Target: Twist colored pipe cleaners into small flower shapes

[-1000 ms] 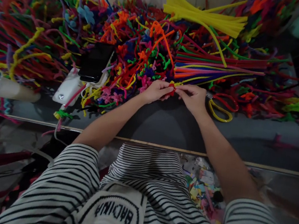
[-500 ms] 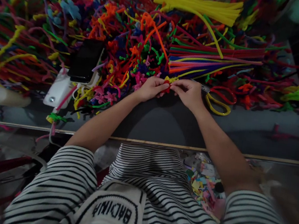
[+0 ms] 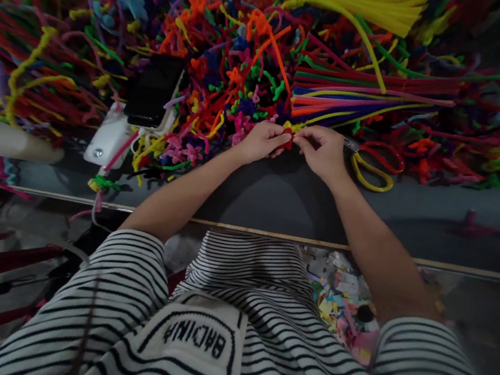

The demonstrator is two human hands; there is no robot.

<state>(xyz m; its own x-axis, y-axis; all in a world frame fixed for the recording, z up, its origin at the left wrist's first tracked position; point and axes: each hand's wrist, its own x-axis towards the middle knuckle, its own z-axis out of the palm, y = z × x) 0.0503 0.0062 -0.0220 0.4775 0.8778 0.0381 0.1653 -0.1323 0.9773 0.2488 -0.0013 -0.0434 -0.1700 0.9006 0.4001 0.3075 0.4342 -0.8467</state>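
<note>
Between my two hands is a small red pipe cleaner piece (image 3: 288, 139), bent into a compact shape, with a bit of yellow at its back edge. My left hand (image 3: 262, 141) pinches it from the left between thumb and fingers. My right hand (image 3: 323, 150) is closed at its right side, thumb and forefinger together at the piece's edge; the fingers partly cover the contact. Just right of my right hand lie scissors (image 3: 376, 165) with one red and one yellow handle loop. Behind the hands, a bundle of straight multicoloured pipe cleaners (image 3: 369, 99) is spread out.
Heaps of twisted pipe cleaners (image 3: 222, 53) cover the back and left of the dark table (image 3: 275, 206). A yellow bundle (image 3: 351, 0) lies on top at the back. A black phone (image 3: 154, 90), a white device (image 3: 109, 136) and a pale cone-shaped object (image 3: 19, 141) stand left. Paper scraps (image 3: 343, 315) lie below.
The view has shifted slightly, so the table's things sit a little farther right and higher. Both hands stay at the red piece, with only small finger movement.
</note>
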